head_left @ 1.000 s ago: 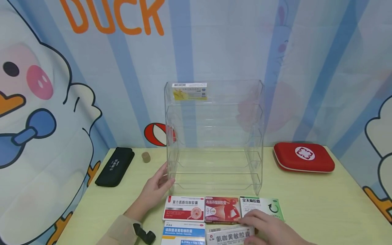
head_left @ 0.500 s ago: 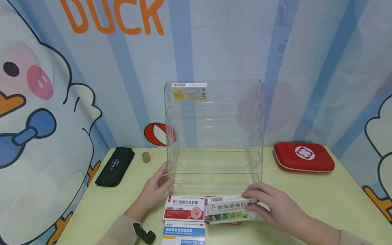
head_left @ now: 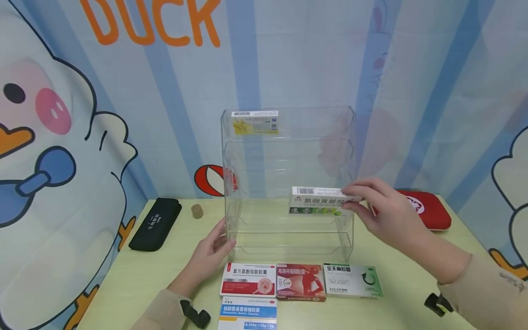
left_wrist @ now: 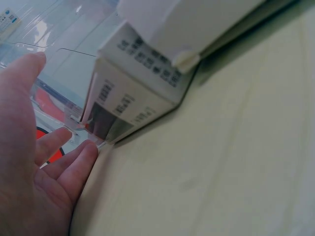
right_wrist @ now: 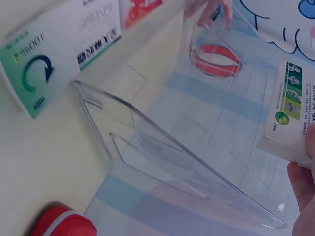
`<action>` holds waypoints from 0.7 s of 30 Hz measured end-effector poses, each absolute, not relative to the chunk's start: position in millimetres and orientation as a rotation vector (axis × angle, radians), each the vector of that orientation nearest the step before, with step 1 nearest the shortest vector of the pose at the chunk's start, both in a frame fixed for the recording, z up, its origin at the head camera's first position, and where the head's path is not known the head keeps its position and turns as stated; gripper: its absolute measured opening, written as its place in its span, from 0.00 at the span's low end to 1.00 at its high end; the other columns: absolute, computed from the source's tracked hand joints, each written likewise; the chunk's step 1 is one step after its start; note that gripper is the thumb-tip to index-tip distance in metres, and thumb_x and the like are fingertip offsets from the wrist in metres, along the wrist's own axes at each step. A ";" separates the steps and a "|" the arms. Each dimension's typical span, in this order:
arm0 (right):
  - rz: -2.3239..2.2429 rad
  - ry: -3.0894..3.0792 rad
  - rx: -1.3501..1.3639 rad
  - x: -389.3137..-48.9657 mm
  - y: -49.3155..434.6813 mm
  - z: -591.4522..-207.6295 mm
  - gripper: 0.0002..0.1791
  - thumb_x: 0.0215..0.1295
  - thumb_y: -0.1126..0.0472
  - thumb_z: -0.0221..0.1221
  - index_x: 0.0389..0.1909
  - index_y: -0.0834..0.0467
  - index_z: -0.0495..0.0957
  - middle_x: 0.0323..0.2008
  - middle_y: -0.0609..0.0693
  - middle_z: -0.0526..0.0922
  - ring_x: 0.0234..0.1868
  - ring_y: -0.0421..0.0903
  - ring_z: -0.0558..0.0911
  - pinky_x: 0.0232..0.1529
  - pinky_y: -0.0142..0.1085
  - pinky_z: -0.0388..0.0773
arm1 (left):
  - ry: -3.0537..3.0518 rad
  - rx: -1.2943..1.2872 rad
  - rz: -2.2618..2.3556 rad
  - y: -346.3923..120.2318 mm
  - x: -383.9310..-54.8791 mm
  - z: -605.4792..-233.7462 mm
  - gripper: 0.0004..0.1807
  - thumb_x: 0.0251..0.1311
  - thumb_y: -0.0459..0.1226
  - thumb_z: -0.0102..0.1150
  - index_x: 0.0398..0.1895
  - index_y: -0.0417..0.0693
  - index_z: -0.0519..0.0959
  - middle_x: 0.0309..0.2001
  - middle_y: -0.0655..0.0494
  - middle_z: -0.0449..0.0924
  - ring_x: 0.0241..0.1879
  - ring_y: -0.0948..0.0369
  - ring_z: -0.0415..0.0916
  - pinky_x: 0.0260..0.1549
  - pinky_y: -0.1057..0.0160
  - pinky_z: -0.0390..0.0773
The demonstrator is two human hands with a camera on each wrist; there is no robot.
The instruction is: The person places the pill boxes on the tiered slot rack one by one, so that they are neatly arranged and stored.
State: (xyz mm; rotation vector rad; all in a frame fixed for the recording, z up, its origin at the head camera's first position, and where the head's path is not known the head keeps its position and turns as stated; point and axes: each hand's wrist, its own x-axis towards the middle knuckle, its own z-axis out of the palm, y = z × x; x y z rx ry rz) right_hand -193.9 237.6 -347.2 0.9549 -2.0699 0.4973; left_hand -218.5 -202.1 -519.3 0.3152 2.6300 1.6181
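My right hand pinches the right end of a white and green medicine box, holding it upright before the middle tiers of a clear tiered display rack. In the right wrist view, that box is beside the rack's clear panels. My left hand holds the rack's lower left side, thumb toward the front. A yellow and white box stands at the left of the top tier. On the table before the rack lie a red and white box, a red box, a white-green box and a blue and white box.
A black case and a small brown cylinder lie left of the rack on the pale table. A red zip case sits at the right, partly behind my right hand. A cartoon backdrop hangs behind.
My right hand has picked up the white and green box from the front row and raised it to the rack's middle tiers. The left hand has stayed on the rack's side.
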 end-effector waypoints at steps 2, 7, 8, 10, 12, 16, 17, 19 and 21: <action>0.495 -2.057 0.948 -199.6 239.3 -340.3 0.32 0.83 0.35 0.53 0.53 0.59 0.89 0.49 0.56 0.88 0.42 0.48 0.89 0.31 0.34 0.86 | 2.631 0.318 1.617 -202.2 -218.5 -520.0 0.43 0.80 0.49 0.64 0.90 0.77 0.53 0.86 0.53 0.67 0.81 0.45 0.72 0.74 0.47 0.80; 0.470 -2.038 0.915 -214.0 242.3 -322.9 0.18 0.75 0.53 0.69 0.55 0.62 0.88 0.51 0.59 0.88 0.42 0.51 0.90 0.38 0.31 0.88 | 2.638 0.322 1.613 -202.2 -219.1 -522.0 0.43 0.80 0.48 0.64 0.90 0.74 0.53 0.85 0.52 0.67 0.80 0.44 0.73 0.74 0.46 0.80; 0.468 -2.038 0.903 -217.1 242.7 -318.8 0.17 0.70 0.58 0.73 0.55 0.63 0.88 0.51 0.59 0.87 0.42 0.51 0.91 0.42 0.26 0.87 | 2.639 0.325 1.610 -202.2 -219.7 -522.5 0.43 0.80 0.48 0.64 0.91 0.73 0.53 0.85 0.52 0.67 0.80 0.44 0.73 0.74 0.46 0.80; 0.480 -2.038 0.869 -223.2 241.9 -309.9 0.20 0.61 0.68 0.78 0.54 0.63 0.88 0.50 0.60 0.87 0.42 0.51 0.91 0.50 0.17 0.81 | 2.638 0.320 1.609 -202.6 -220.1 -522.6 0.43 0.80 0.48 0.64 0.90 0.74 0.53 0.85 0.52 0.67 0.80 0.44 0.73 0.74 0.46 0.80; 0.490 -2.036 0.845 -229.7 240.3 -299.7 0.22 0.58 0.72 0.79 0.53 0.65 0.87 0.50 0.62 0.86 0.43 0.52 0.91 0.57 0.10 0.72 | 2.633 0.313 1.609 -203.1 -220.3 -522.4 0.43 0.80 0.48 0.64 0.90 0.77 0.53 0.86 0.53 0.66 0.80 0.44 0.73 0.74 0.46 0.80; 0.554 -2.017 0.802 -243.9 234.4 -278.6 0.19 0.61 0.75 0.76 0.54 0.67 0.86 0.50 0.63 0.85 0.49 0.56 0.89 0.61 0.07 0.66 | 2.629 0.297 1.607 -203.0 -220.2 -520.5 0.43 0.80 0.48 0.64 0.90 0.78 0.52 0.86 0.53 0.66 0.81 0.45 0.72 0.75 0.46 0.79; 0.566 -2.017 0.787 -247.4 233.1 -273.5 0.19 0.63 0.74 0.75 0.54 0.67 0.86 0.51 0.64 0.85 0.50 0.56 0.89 0.62 0.07 0.66 | 2.628 0.290 1.608 -202.8 -220.2 -520.5 0.43 0.80 0.48 0.64 0.90 0.78 0.52 0.86 0.53 0.66 0.80 0.44 0.72 0.75 0.46 0.79; 0.604 -2.009 0.752 -254.7 230.1 -264.8 0.18 0.64 0.74 0.75 0.54 0.67 0.86 0.51 0.64 0.85 0.53 0.57 0.87 0.61 0.07 0.67 | 2.629 0.287 1.613 -202.0 -219.6 -520.2 0.43 0.80 0.48 0.64 0.90 0.76 0.53 0.85 0.51 0.67 0.80 0.44 0.73 0.75 0.45 0.79; 0.628 -2.016 0.716 -260.9 228.1 -256.9 0.17 0.66 0.73 0.74 0.54 0.67 0.86 0.52 0.63 0.84 0.55 0.57 0.87 0.61 0.07 0.67 | 2.626 0.284 1.617 -201.2 -219.0 -520.5 0.43 0.80 0.48 0.64 0.90 0.75 0.53 0.85 0.51 0.67 0.80 0.44 0.73 0.75 0.45 0.79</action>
